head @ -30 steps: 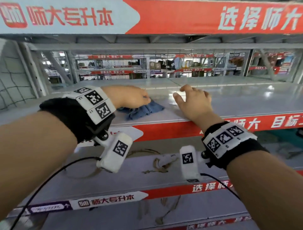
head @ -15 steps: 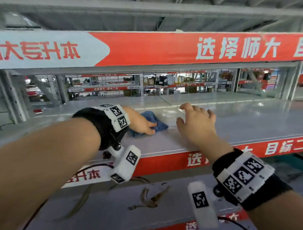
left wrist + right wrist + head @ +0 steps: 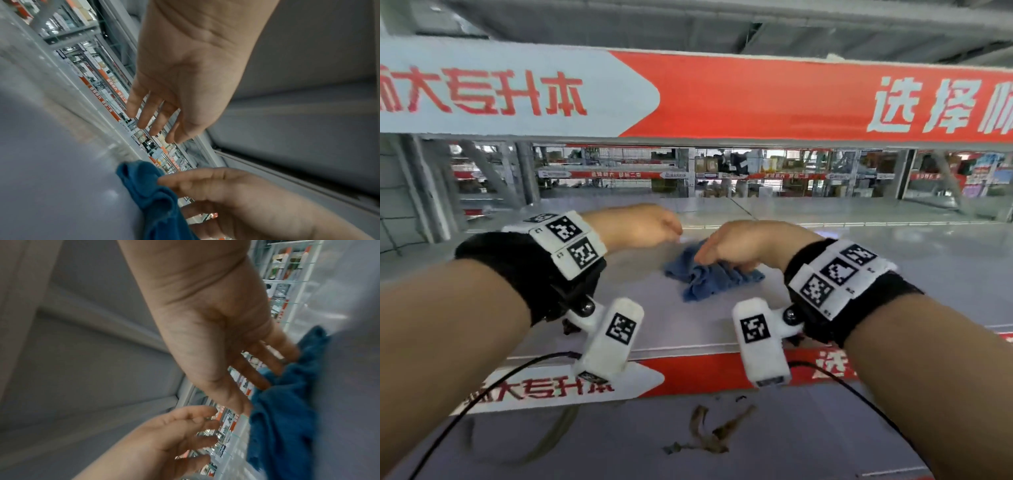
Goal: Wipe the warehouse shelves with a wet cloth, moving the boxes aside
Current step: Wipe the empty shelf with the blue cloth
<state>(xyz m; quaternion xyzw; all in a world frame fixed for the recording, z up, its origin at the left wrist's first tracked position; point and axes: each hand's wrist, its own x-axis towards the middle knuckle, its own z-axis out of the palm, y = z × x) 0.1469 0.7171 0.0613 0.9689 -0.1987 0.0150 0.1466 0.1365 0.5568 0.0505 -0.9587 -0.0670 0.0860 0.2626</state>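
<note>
A crumpled blue cloth (image 3: 714, 277) lies on the grey shelf (image 3: 876, 274), near its front edge. My right hand (image 3: 703, 257) reaches in from the right with fairly straight fingers (image 3: 265, 379) whose tips touch the cloth (image 3: 283, 426). The thumb lies at its edge. My left hand (image 3: 676, 233) hovers just left of the cloth and a little above it. In the left wrist view this hand (image 3: 152, 128) has spread, relaxed fingers, holds nothing and stays apart from the cloth (image 3: 148, 183). No boxes show on this shelf level.
A red and white banner beam (image 3: 722, 96) runs close overhead. Another banner (image 3: 705, 371) fronts the shelf edge. The lower shelf (image 3: 551, 452) carries brown stains (image 3: 705, 435). Racks with goods (image 3: 756, 171) stand far behind. Cables hang from both wrists.
My left hand has let go of the cloth and lifted off to the left. My right hand has left the bare shelf and moved left onto the cloth.
</note>
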